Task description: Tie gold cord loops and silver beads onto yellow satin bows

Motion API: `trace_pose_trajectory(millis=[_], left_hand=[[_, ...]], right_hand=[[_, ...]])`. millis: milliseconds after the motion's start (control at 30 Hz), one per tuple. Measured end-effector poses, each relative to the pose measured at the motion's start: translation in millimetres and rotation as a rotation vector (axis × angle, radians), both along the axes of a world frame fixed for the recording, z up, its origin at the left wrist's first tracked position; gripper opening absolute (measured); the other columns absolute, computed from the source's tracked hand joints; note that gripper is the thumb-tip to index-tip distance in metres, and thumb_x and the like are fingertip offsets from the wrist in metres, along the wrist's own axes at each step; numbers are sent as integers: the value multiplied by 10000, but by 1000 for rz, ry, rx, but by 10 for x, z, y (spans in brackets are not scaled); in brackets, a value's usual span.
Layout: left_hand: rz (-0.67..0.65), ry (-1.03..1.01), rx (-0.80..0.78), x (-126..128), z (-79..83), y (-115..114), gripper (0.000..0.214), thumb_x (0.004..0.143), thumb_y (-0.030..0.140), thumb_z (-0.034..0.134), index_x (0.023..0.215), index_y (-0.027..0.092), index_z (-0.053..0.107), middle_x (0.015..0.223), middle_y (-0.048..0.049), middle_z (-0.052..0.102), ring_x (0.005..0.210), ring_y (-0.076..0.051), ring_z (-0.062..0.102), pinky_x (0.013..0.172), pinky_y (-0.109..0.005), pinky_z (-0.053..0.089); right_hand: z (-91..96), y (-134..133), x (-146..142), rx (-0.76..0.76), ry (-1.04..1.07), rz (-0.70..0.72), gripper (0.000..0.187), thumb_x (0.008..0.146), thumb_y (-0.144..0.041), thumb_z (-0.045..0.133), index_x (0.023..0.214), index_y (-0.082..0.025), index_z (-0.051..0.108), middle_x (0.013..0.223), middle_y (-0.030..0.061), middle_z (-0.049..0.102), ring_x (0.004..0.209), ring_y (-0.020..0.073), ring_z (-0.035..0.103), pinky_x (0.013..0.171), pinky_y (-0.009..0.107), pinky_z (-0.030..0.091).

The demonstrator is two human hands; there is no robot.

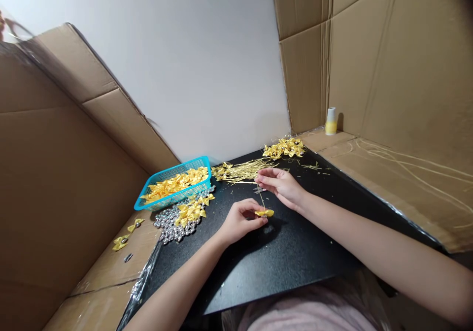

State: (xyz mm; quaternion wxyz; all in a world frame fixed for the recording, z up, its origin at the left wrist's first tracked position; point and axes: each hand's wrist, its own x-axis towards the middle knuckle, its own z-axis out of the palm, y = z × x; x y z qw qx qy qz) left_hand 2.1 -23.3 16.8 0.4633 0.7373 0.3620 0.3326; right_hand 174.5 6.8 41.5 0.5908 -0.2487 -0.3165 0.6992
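Observation:
My left hand (242,219) pinches a small yellow ribbon bow (265,213) just above the black tabletop (291,252). From the bow a thin gold cord (262,198) runs up to my right hand (279,185), whose thumb and fingers are closed on its upper end. Beyond both hands lies a bundle of cut gold cords (246,171). Partly behind my right hand, a pair of small metal scissors (259,189) rests on the table. Silver beads (175,225) are heaped to the left, with several loose yellow bows (192,212) on top.
A blue plastic basket (209,171) full of yellow bows stands at the back left. Bows with beads (284,148) are piled at the far corner. Cardboard walls (402,60) flank the table. A white and yellow spool (331,121) stands on the right, near long loose strands (410,163).

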Motion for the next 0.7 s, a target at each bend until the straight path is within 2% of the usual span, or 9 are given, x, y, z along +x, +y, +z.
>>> trace_pose_trajectory(millis=[100, 200, 300, 400, 567, 633, 700], left_hand=[[12, 23, 131, 10, 21, -5, 184, 736, 267, 734, 880, 152, 741, 855, -60, 614, 759, -145, 606, 677, -263, 508], [-13, 20, 199, 21, 39, -24, 127, 770, 246, 701, 847, 150, 733, 901, -87, 668, 816, -173, 638, 720, -289, 522], [-33, 94, 312, 24, 63, -45, 99, 803, 228, 672, 843, 154, 724, 861, -85, 716, 798, -174, 659, 728, -293, 524], [-41, 208, 535, 16, 76, -43, 89, 825, 206, 647, 861, 162, 715, 829, -72, 727, 767, -160, 659, 706, -275, 523], [-12, 408, 1041, -47, 47, 26, 110, 849, 158, 591, 922, 174, 672, 819, -50, 728, 698, -149, 622, 659, -274, 507], [39, 469, 1177, -78, 38, 46, 142, 861, 151, 568, 979, 172, 643, 836, -51, 722, 700, -150, 611, 672, -284, 499], [52, 537, 1248, -95, 40, 46, 150, 882, 175, 540, 1007, 166, 622, 846, -62, 705, 722, -159, 603, 688, -297, 491]], right_hand=[[11, 14, 14, -15, 11, -14, 193, 577, -96, 803, 717, -155, 684, 657, -36, 675, 609, 60, 632, 608, 168, 509], [16, 30, 28, -31, 3, -34, 180, 594, -105, 798, 715, -165, 679, 633, -52, 648, 579, 54, 603, 574, 169, 494], [11, 37, 31, -47, -16, -65, 174, 608, -98, 793, 715, -168, 675, 668, -46, 656, 614, 62, 613, 582, 175, 491], [8, 34, 25, -58, 14, -41, 165, 634, -85, 777, 721, -167, 664, 681, -27, 677, 658, 86, 647, 635, 200, 511], [-6, 77, 46, -82, 57, -12, 154, 678, -62, 746, 728, -169, 647, 650, -35, 672, 614, 81, 647, 698, 231, 534], [-37, 131, 78, -89, 47, -26, 158, 689, -65, 743, 743, -175, 643, 663, -36, 675, 633, 84, 653, 716, 235, 538], [-88, 197, 112, -98, 29, -45, 165, 696, -68, 742, 749, -184, 637, 672, -40, 676, 653, 84, 659, 730, 232, 539]])
